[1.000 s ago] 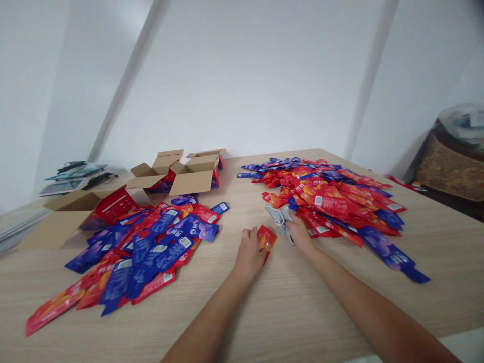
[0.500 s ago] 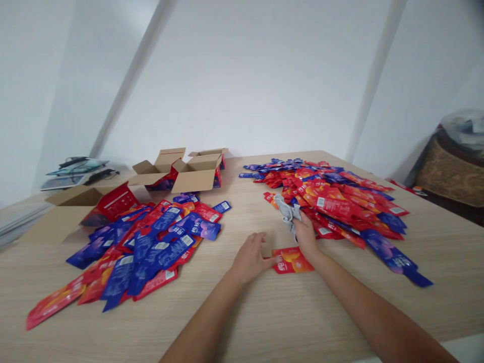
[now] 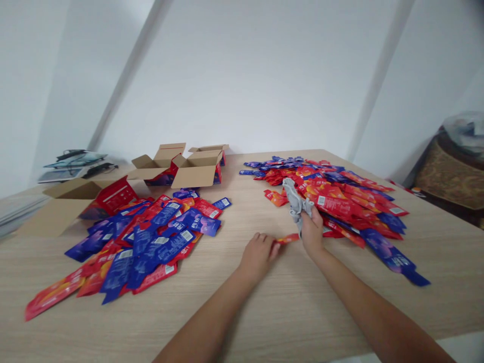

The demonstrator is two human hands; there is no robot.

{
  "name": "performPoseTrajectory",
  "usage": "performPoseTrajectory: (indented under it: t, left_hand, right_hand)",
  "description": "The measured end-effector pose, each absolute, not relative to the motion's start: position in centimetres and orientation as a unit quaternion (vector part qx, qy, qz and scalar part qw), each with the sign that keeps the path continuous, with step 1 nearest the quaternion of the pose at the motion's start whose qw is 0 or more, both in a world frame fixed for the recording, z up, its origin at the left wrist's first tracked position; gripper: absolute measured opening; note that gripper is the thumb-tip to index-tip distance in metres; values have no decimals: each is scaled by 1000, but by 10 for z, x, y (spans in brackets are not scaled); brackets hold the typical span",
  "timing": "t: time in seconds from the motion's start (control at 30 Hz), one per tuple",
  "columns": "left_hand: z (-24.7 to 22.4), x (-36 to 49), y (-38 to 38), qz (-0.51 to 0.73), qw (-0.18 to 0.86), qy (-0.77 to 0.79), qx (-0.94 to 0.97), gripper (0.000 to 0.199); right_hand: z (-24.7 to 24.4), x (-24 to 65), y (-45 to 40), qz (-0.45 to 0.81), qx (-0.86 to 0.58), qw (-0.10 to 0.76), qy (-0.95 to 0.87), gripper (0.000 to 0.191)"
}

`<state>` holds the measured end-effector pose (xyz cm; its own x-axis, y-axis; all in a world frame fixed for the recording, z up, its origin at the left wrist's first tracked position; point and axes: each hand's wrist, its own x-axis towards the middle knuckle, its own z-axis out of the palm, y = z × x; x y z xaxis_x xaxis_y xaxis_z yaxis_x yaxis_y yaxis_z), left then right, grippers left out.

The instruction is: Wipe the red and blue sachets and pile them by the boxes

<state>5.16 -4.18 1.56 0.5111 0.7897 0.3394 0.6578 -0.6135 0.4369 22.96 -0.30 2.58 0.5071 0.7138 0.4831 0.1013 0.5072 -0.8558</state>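
Near the middle of the wooden table (image 3: 212, 322), my left hand (image 3: 259, 253) is closed on the end of a red-orange packet (image 3: 288, 238), which is tilted so that only a narrow strip shows. My right hand (image 3: 312, 231) grips a crumpled grey cloth (image 3: 296, 202) just right of the packet. Beyond my right hand spreads a large pile of red and blue packets (image 3: 328, 194). A second pile of red and blue packets (image 3: 151, 242) lies to the left.
Open cardboard boxes (image 3: 194, 176) stand at the back left, with another open box (image 3: 56, 217) nearer. Flat bagged items (image 3: 75, 164) lie at the far left. A patterned brown chair (image 3: 449, 171) is beyond the table's right edge.
My left hand has closed on the packet, which has gone from lying flat to tilted and shifted slightly away. My right hand and the cloth have moved a little right.
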Motion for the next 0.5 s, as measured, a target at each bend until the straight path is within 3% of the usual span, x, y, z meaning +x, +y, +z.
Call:
performPoseTrajectory:
  t: [0.1, 0.33, 0.5]
  left_hand:
    - [8, 39, -22, 378, 359, 514, 681, 23]
    - [4, 26, -7, 404, 491, 499, 589, 13]
    - [4, 22, -8, 369, 557, 503, 549, 7]
  right_hand:
    - [37, 224, -16, 138, -427, 705, -549, 36]
    - [3, 177, -31, 163, -322, 423, -831, 56]
    - [-15, 182, -12, 154, -388, 318, -851, 63]
